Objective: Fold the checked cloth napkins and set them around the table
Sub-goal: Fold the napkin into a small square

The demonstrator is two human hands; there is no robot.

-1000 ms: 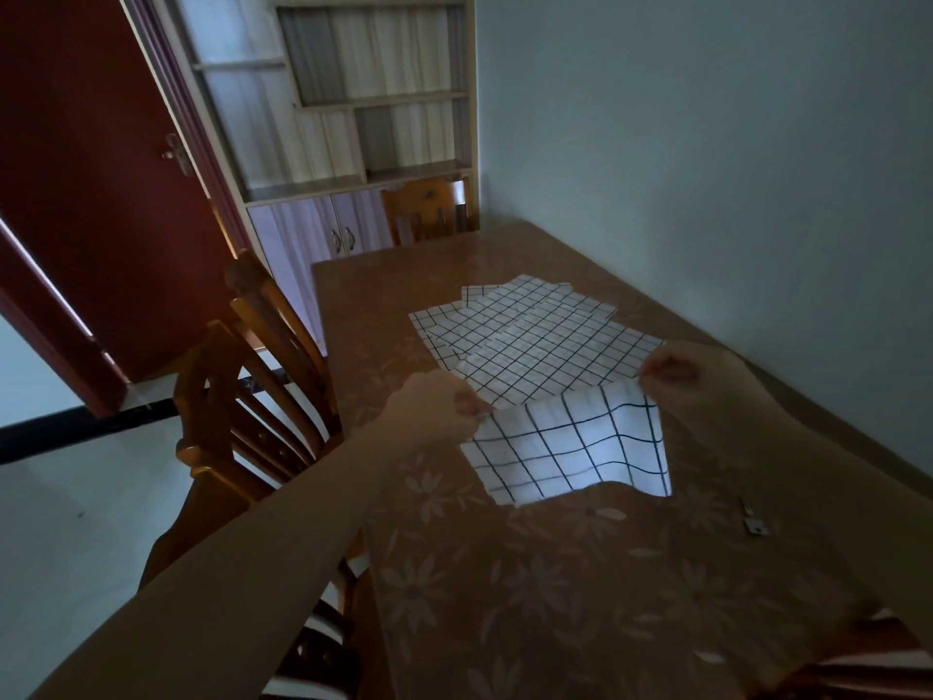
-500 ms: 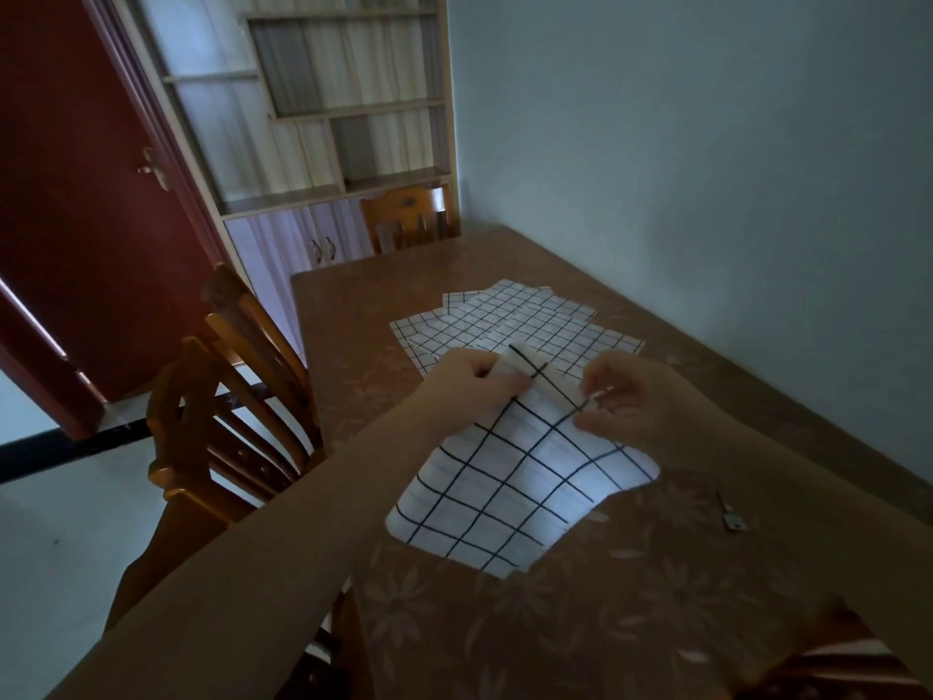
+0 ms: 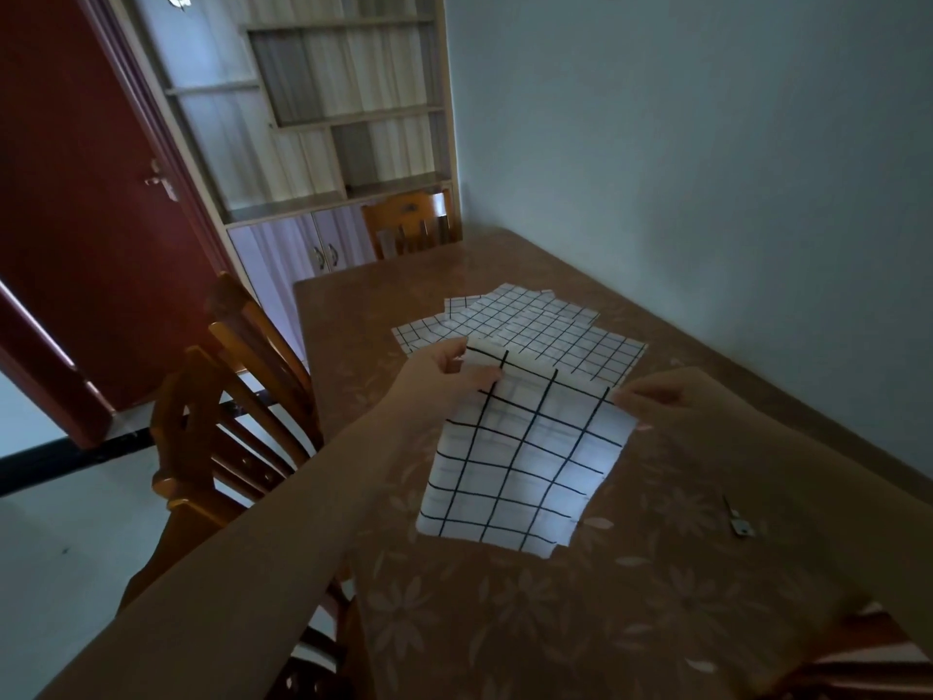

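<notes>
A white napkin with black checks hangs from both my hands just above the brown flowered table, its lower edge near the tabletop. My left hand pinches its upper left corner. My right hand pinches the upper right corner. Behind them a loose pile of several more checked napkins lies spread flat on the table's middle.
A small metal key lies on the table at the right. Two wooden chairs stand along the left edge, and another chair at the far end. The wall runs close along the right side.
The napkin hung wide between my hands, then my hands came together over it. Now they have spread apart again, holding it narrower and longer, and the view has shifted slightly.
</notes>
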